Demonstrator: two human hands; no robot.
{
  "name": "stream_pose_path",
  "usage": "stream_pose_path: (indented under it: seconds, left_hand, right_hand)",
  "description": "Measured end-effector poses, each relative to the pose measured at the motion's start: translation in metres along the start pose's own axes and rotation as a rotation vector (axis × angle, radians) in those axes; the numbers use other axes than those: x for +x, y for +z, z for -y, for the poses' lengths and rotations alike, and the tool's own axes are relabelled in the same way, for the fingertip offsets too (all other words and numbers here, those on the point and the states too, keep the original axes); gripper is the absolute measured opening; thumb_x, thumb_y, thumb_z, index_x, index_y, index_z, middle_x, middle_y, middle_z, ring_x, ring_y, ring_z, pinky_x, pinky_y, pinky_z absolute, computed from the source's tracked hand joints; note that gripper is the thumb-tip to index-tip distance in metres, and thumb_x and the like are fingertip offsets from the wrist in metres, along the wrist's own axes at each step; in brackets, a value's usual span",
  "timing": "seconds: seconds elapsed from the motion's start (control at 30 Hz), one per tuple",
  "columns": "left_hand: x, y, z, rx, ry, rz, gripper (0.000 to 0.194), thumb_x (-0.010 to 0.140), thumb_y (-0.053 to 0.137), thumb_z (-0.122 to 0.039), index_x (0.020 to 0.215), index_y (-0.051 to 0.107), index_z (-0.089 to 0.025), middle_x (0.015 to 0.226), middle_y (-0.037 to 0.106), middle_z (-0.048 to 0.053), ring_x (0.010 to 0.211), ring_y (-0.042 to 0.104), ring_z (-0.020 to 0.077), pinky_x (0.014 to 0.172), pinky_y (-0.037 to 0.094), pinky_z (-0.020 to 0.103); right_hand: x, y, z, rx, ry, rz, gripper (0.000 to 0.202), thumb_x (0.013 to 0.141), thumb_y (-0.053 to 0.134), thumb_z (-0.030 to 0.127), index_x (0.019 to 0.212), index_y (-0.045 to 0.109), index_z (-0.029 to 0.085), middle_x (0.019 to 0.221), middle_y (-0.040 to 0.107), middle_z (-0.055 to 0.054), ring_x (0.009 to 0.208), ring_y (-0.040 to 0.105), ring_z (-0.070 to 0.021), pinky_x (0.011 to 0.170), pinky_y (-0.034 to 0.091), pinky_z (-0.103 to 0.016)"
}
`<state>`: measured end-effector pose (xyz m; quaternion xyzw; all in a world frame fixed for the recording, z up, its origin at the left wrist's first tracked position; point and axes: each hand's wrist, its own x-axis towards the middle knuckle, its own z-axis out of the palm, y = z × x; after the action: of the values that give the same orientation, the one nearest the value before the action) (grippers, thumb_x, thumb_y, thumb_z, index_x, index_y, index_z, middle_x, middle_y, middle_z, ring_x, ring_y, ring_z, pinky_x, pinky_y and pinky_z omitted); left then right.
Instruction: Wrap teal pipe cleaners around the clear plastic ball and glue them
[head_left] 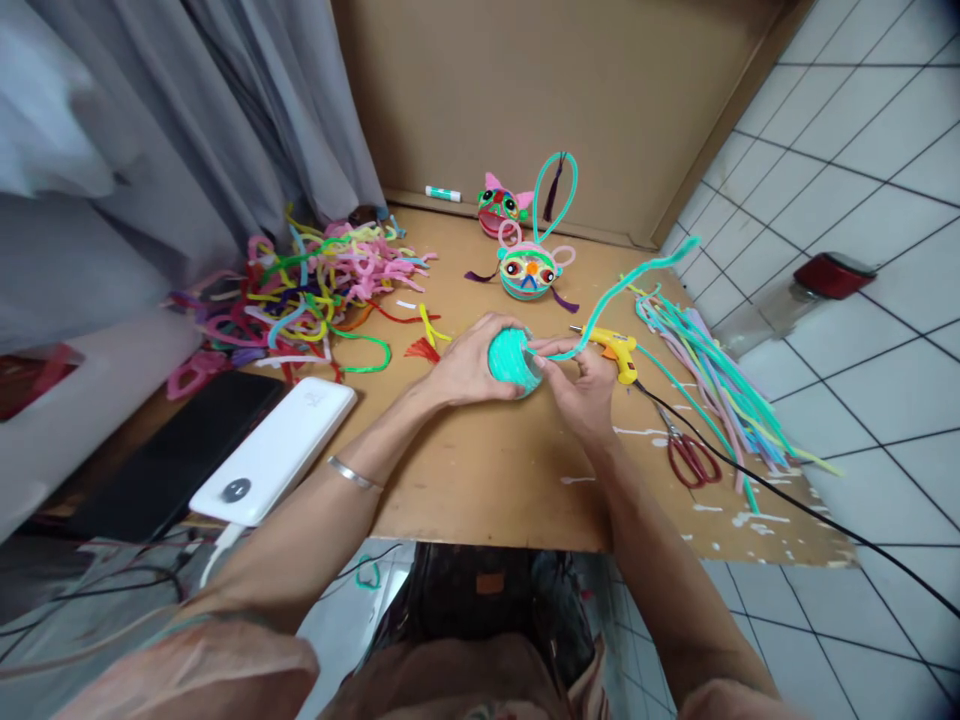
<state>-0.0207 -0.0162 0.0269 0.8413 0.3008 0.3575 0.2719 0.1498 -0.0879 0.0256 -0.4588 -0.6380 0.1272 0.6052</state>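
Observation:
My left hand (472, 365) is wrapped round a turquoise ball (510, 360) that looks wound with fuzzy pipe cleaner. Against the ball's right side, the fingers of my right hand (589, 395) pinch a turquoise pipe cleaner (619, 288). Its loose end rises to the upper right. A yellow hot glue gun (621, 355) lies just beyond my right hand, its nozzle pointing left. Farther back stands a turquoise animal-head figure (527, 275) with pink loop ears, purple tassels and a tall turquoise loop. Behind it sits a pink and red figure (499, 210).
Tangled coloured pipe cleaners (330, 290) heap at the left; straight ones (712, 370) lie in a bundle at the right. Red-handled scissors (691, 455), a white power bank (274, 450), a black phone-like slab (180, 455) and a marker (443, 194) are around. The gun's black cord (787, 488) crosses the right side.

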Motion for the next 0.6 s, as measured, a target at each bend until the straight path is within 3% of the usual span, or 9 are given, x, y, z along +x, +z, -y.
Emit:
stream_pose_path:
  seconds: [0.5, 0.6]
  left_hand:
    - [-0.0016, -0.0003, -0.0027, -0.019, -0.033, 0.008, 0.071, 0.057, 0.077, -0.034, 0.123, 0.053, -0.022, 0.127, 0.06, 0.007, 0.116, 0.06, 0.0293, 0.103, 0.049, 0.045]
    - [-0.0019, -0.0016, -0.0053, -0.061, -0.082, 0.019, 0.079, 0.056, 0.078, -0.035, 0.128, 0.049, -0.021, 0.126, 0.061, 0.008, 0.112, 0.062, 0.0289, 0.099, 0.051, 0.044]
  right_hand:
    - [-0.003, 0.0002, -0.003, -0.152, -0.143, 0.057, 0.006, 0.089, 0.064, 0.025, 0.083, 0.065, 0.026, 0.094, 0.078, -0.002, 0.095, 0.071, -0.0225, 0.093, 0.054, -0.046]
    - [-0.0034, 0.0004, -0.0049, -0.154, -0.17, 0.059, 0.006, 0.09, 0.063, 0.024, 0.085, 0.066, 0.026, 0.094, 0.078, -0.002, 0.095, 0.071, -0.0226, 0.093, 0.053, -0.047]
